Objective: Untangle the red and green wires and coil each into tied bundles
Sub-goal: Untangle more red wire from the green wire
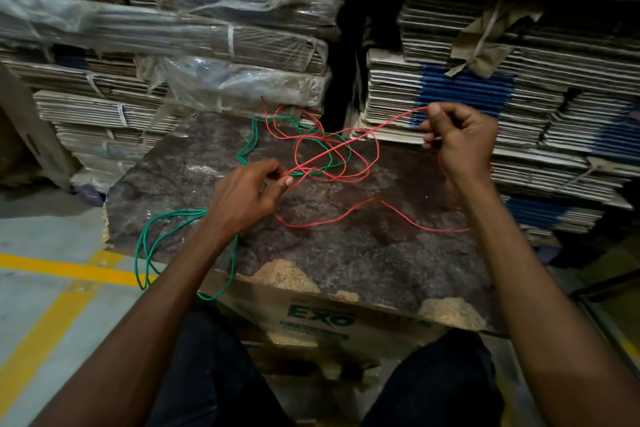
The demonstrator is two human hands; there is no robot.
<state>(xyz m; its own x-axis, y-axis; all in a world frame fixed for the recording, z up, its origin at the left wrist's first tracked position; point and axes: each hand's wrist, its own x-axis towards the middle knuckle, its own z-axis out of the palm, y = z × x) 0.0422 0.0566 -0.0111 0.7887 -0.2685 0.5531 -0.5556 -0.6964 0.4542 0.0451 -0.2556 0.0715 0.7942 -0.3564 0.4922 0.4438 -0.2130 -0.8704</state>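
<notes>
A red wire (360, 136) and a green wire (254, 135) lie knotted together at the back of a worn dark board (346, 253). My right hand (459, 139), raised at the right, pinches a taut red strand that runs down-left to my left hand (247, 196). My left hand pinches the red wire at the tangle's near edge. More red wire lies loose on the board between my arms. Green loops (145, 246) hang over the board's left edge, below my left forearm.
The board lies on a cardboard box (322, 319) printed EXO, in front of my knees. Stacks of flattened cardboard (485, 87) rise close behind and to the right. The grey floor with yellow lines (62, 270) is at the left.
</notes>
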